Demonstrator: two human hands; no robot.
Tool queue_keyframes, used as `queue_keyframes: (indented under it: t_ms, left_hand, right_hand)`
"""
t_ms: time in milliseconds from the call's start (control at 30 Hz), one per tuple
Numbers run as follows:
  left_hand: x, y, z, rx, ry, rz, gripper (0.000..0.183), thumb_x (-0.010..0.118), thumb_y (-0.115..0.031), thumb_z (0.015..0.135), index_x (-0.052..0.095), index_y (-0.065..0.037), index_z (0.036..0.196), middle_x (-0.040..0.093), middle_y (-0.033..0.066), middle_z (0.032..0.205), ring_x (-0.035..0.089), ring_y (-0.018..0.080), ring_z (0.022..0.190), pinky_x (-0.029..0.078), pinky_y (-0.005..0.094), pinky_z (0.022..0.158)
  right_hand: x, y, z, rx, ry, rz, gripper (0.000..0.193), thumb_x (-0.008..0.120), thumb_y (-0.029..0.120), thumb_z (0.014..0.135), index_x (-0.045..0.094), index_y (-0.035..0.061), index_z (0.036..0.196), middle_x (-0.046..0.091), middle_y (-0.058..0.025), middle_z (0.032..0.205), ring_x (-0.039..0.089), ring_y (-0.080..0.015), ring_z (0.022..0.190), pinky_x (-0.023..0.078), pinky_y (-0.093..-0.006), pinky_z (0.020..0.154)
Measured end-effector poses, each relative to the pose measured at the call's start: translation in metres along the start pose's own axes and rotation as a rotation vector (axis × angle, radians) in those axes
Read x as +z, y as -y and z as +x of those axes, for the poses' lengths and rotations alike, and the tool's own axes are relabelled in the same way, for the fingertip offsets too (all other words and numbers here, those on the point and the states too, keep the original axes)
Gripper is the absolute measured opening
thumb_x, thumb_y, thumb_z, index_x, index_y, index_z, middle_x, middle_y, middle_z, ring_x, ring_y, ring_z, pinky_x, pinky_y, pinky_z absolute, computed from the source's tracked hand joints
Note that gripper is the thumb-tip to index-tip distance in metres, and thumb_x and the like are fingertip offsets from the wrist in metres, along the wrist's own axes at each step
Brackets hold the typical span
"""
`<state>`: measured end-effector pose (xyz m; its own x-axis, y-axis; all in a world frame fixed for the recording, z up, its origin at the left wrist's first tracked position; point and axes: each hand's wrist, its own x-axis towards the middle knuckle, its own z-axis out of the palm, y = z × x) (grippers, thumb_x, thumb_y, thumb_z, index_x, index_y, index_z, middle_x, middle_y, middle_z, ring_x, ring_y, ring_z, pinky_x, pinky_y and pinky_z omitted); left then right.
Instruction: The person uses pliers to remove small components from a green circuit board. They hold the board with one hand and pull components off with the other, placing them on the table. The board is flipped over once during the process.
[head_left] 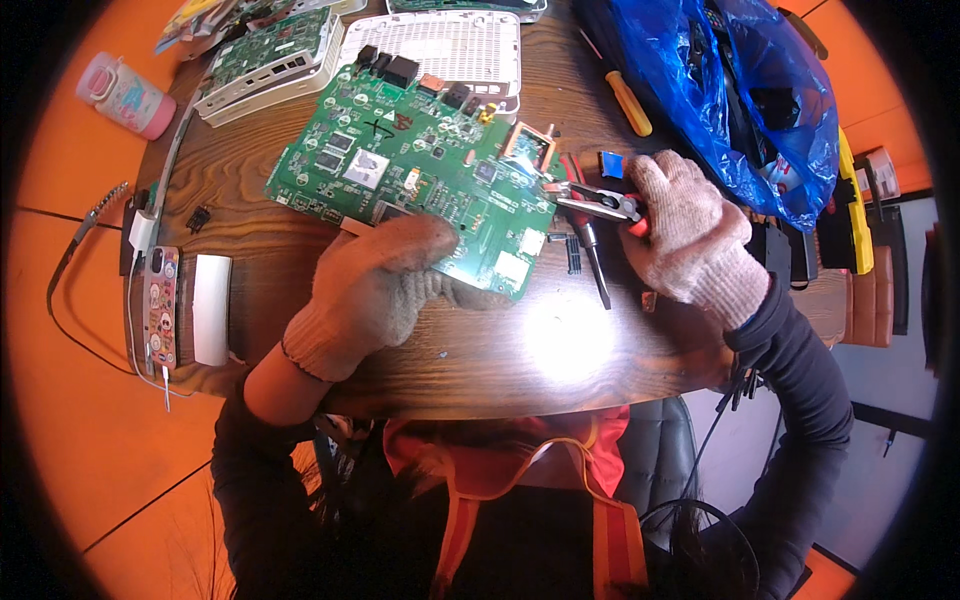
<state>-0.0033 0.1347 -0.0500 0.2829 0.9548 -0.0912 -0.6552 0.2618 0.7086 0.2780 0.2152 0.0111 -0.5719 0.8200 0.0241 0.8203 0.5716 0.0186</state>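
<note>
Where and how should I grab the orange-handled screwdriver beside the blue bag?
Take the screwdriver by its orange handle, probably from the near left: the handle end angles toward you, the tip points away, and the blue bag crowds the right.

The left hand [370, 280] holds the circuit board [430, 175] by its near edge, most of it lying beyond the fingers. The right hand [690, 225] holds pliers [605, 204] at the board's right corner. Between the hands, a screwdriver [588, 235] lies on the table [470, 365]; a plastic bag [690, 105] lies beyond the right hand. Left of the left hand is a phone [161, 305]; past the board, a device casing [435, 50].
</note>
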Motion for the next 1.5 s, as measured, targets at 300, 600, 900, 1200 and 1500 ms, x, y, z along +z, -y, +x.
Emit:
queue_keyframes:
  t_ms: [300, 600, 900, 1200, 1500]
  left_hand:
    - [0.001, 0.008, -0.012, 0.266, -0.013, 0.362, 0.013, 0.067, -0.002, 0.091, 0.071, 0.001, 0.102, 0.071, 0.0111, 0.107, 0.067, 0.0155, 0.086, 0.055, 0.0290, 0.068]
    - [0.003, 0.011, -0.011, 0.142, 0.000, 0.107, 0.044, 0.036, -0.011, 0.102, 0.037, 0.007, 0.142, 0.052, 0.0270, 0.139, 0.057, 0.0428, 0.123, 0.050, 0.0673, 0.098]
    - [0.016, -0.006, 0.000, 0.075, 0.100, -0.144, 0.044, 0.046, -0.016, 0.099, 0.044, 0.010, 0.135, 0.056, 0.0249, 0.134, 0.060, 0.0386, 0.120, 0.054, 0.0601, 0.098]
    - [0.013, -0.006, 0.002, 0.139, 0.116, -0.180, 0.042, 0.044, -0.015, 0.100, 0.046, 0.010, 0.134, 0.058, 0.0228, 0.132, 0.060, 0.0358, 0.120, 0.052, 0.0562, 0.101]
    - [0.008, 0.008, 0.001, 0.088, 0.102, -0.192, 0.034, 0.049, -0.014, 0.100, 0.054, 0.008, 0.125, 0.063, 0.0191, 0.122, 0.063, 0.0342, 0.114, 0.054, 0.0584, 0.097]
  right_hand:
    - [-0.024, -0.007, 0.003, -0.086, -0.022, -0.076, 0.031, 0.076, 0.018, 0.072, 0.062, 0.0086, 0.098, 0.062, -0.0103, 0.085, 0.064, -0.0330, 0.081, 0.052, -0.0435, 0.071]
    - [-0.042, 0.016, 0.003, 0.186, 0.111, 0.372, 0.022, 0.074, 0.020, 0.080, 0.064, 0.0034, 0.091, 0.063, -0.0154, 0.078, 0.065, -0.0309, 0.070, 0.050, -0.0387, 0.062]
    - [-0.024, 0.010, 0.008, 0.024, -0.114, 0.088, 0.022, 0.068, 0.020, 0.086, 0.060, 0.0044, 0.100, 0.062, -0.0152, 0.091, 0.065, -0.0352, 0.086, 0.051, -0.0413, 0.073]
    - [-0.030, -0.022, -0.005, 0.350, 0.114, 0.675, 0.028, 0.059, 0.029, 0.099, 0.064, 0.0026, 0.109, 0.063, -0.0056, 0.084, 0.059, -0.0096, 0.068, 0.050, -0.0263, 0.060]
    - [-0.007, -0.033, -0.025, 0.459, 0.249, 0.870, 0.031, 0.063, 0.025, 0.099, 0.062, 0.0052, 0.122, 0.064, -0.0049, 0.105, 0.066, -0.0117, 0.086, 0.059, -0.0261, 0.074]
